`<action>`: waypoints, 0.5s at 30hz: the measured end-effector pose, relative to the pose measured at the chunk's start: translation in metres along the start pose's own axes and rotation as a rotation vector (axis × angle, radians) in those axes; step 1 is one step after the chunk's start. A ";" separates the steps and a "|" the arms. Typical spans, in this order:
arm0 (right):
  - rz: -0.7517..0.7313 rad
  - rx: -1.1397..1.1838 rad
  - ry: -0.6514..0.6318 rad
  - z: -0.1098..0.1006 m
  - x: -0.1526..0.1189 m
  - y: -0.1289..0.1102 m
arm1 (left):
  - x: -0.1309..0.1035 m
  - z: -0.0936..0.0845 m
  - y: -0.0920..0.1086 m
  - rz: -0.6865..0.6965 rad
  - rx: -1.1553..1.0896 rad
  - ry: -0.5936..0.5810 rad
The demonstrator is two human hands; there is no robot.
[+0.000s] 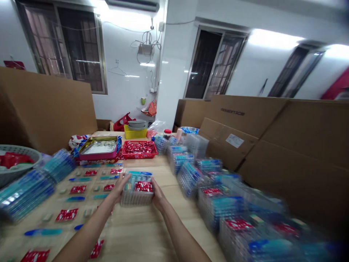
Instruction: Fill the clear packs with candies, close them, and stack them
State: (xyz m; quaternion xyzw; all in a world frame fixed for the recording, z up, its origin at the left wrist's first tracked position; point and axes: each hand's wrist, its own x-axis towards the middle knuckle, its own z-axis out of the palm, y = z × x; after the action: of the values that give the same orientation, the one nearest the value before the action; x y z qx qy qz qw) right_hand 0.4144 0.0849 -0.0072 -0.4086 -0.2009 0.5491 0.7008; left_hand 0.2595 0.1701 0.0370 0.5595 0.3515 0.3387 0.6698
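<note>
Between my two hands is a stack of clear plastic trays (136,198) over the table. Its top tray shows a blue pen (140,173), a red packet with white marks (143,186) and a small pale block. My left hand (119,189) grips the stack's left side, fingers curled round it. On the opposite side my right hand (158,193) presses against the wall, closed on the stack. Left of it, rows of clear trays lie on the table, each with a blue pen (43,231), a red packet (67,214) and a pale block (47,217).
Several stacks of filled trays (220,205) line the right side, blurred, before large cardboard boxes (297,145). More stacked trays (27,193) and a grey basket (16,176) stand left. At the back are a red basket of packets (139,156), a tin tray (98,154) and a yellow basket (135,134).
</note>
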 end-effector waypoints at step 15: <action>-0.057 -0.373 0.124 -0.038 0.000 -0.025 | -0.024 0.017 0.005 -0.081 0.506 0.085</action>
State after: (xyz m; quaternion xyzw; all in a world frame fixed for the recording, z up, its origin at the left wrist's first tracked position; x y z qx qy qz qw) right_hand 0.4574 0.0700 -0.0094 -0.5586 -0.2671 0.4559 0.6393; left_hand 0.2611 0.1420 0.0460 0.6801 0.4749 0.2358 0.5063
